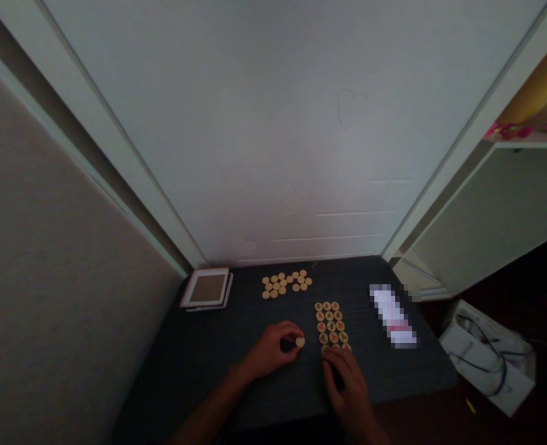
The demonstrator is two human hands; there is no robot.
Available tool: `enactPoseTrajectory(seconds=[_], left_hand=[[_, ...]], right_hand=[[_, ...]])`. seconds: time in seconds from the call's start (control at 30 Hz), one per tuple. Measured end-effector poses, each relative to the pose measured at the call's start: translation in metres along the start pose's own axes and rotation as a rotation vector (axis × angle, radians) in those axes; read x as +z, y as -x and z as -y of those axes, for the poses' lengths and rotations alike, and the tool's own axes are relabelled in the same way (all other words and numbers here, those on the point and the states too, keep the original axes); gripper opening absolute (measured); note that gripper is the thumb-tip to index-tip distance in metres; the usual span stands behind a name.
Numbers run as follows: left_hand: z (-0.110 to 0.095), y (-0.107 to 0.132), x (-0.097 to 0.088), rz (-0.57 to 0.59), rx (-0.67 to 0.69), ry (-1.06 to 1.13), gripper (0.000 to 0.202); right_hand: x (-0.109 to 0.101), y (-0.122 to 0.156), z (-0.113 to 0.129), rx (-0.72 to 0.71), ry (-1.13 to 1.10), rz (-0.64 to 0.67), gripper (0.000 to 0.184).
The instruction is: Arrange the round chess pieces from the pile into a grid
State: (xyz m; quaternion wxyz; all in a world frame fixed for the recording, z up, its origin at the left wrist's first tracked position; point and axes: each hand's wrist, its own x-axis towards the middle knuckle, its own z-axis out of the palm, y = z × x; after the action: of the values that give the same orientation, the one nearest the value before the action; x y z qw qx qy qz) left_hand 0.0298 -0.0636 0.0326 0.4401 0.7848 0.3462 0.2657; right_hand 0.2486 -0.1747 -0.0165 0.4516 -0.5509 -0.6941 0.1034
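Note:
A round wooden xiangqi piece [300,342] is pinched between the thumb and index finger of my left hand [273,347], above the dark table. To the right lies a neat grid of xiangqi pieces [331,326], three across, with red and dark characters facing up. My right hand [350,383] is at the near end of this grid; its fingertips rest on the bottom row and partly cover it. Its thumb is apart from the fingers, and I see nothing held. Farther back, several plain-looking pieces [274,287] lie in a loose cluster.
A framed flat item [206,288] lies stacked at the table's back left corner. On the right side rests a blurred, bright phone-like object [394,315]. A white panel [273,154] rises behind the table [199,358]. A white box [491,358] with black cords sits on the right.

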Motion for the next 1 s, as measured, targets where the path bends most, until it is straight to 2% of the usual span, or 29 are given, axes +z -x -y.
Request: enactPoseTrajectory(seconds=[0.17,0.33,0.53,1.0], left_hand=[[0.0,0.023,0.014,0.027,-0.183,0.309,0.022],[0.003,0.036,0.016,0.047,-0.313,0.459,0.029],[0.003,0.044,0.015,-0.008,-0.375,0.495,0.035],[0.002,0.046,0.02,-0.053,-0.404,0.49,0.031]], right_hand=[[0.02,-0.008,0.024,-0.068,-0.089,0.103,0.031],[0.034,-0.009,0.03,-0.074,-0.165,0.113,0.03],[0.043,-0.007,0.029,-0.026,-0.219,0.144,0.028],[0.048,-0.005,0.024,0.01,-0.249,0.137,0.022]])
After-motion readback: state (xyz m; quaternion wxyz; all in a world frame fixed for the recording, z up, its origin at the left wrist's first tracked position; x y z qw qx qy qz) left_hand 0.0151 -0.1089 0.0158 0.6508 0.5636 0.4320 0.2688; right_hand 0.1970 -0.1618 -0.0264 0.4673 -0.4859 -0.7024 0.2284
